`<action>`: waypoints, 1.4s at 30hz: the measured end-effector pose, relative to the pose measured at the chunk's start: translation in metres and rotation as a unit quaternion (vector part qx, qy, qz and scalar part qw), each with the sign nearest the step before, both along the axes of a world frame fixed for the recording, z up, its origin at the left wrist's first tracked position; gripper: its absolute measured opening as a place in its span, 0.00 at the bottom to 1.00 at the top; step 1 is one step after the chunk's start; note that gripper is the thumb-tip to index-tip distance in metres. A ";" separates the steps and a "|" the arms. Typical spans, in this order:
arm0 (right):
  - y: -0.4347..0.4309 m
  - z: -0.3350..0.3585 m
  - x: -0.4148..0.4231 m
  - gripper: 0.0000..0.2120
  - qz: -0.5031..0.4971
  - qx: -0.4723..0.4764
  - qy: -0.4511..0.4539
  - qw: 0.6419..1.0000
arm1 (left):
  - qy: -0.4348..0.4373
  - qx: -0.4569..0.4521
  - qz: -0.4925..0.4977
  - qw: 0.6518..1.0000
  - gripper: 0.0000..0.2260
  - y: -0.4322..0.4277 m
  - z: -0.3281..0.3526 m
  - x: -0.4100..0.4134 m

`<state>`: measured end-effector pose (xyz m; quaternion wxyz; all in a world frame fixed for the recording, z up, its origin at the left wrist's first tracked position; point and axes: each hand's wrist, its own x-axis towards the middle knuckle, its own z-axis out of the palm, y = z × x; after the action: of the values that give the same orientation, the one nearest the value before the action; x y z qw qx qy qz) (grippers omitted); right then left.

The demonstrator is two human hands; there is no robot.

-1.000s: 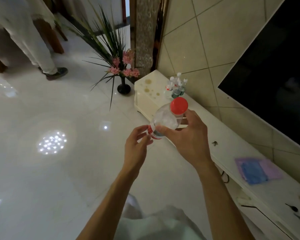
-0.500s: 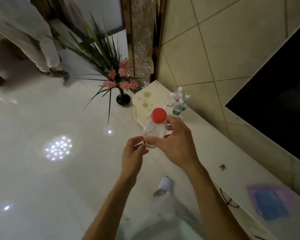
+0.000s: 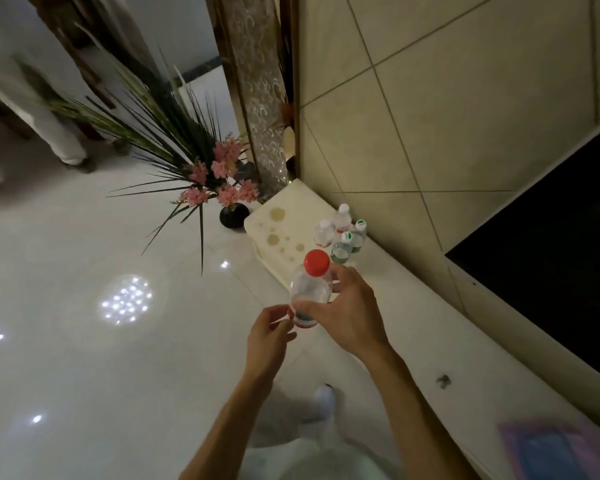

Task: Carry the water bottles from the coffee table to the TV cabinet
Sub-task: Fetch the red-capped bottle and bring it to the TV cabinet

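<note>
We are gripping the red-capped water bottle around its clear body with our right hand, while our left hand is pinching its lower end. We cannot tell how full it is. We are holding it cap up beside the TV cabinet, near four small bottles standing there.

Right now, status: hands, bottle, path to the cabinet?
Both busy: right hand grips red-capped bottle, left hand pinches its base. Bottle upright, airborne beside TV cabinet. At its far end four bottles stand; path looks open.
</note>
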<state>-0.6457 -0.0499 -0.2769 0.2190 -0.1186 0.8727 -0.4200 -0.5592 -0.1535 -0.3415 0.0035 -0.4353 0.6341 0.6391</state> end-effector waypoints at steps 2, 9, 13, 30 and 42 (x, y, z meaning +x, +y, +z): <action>-0.005 -0.010 -0.014 0.37 -0.007 0.008 -0.020 1.000 | -0.022 0.008 -0.011 1.000 0.11 -0.006 -0.009 -0.015; -0.034 -0.039 -0.070 0.38 -0.065 0.063 -0.076 0.993 | -0.070 0.031 -0.079 0.994 0.08 -0.039 -0.050 -0.080; -0.044 -0.062 -0.095 0.38 -0.130 0.086 -0.117 0.981 | -0.101 0.054 -0.175 0.978 0.04 -0.061 -0.077 -0.122; -0.021 -0.233 -0.156 0.28 -0.277 0.084 -0.197 0.937 | -0.201 0.123 -0.369 0.899 0.10 -0.054 -0.208 -0.250; 0.032 -0.342 -0.224 0.32 -0.287 0.099 -0.113 0.946 | -0.161 0.248 -0.187 0.937 0.17 0.028 -0.303 -0.286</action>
<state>-0.8694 -0.0177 -0.6188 0.1968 0.2068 0.8766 -0.3875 -0.8448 -0.1252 -0.6442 0.3333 -0.3912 0.5163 0.6850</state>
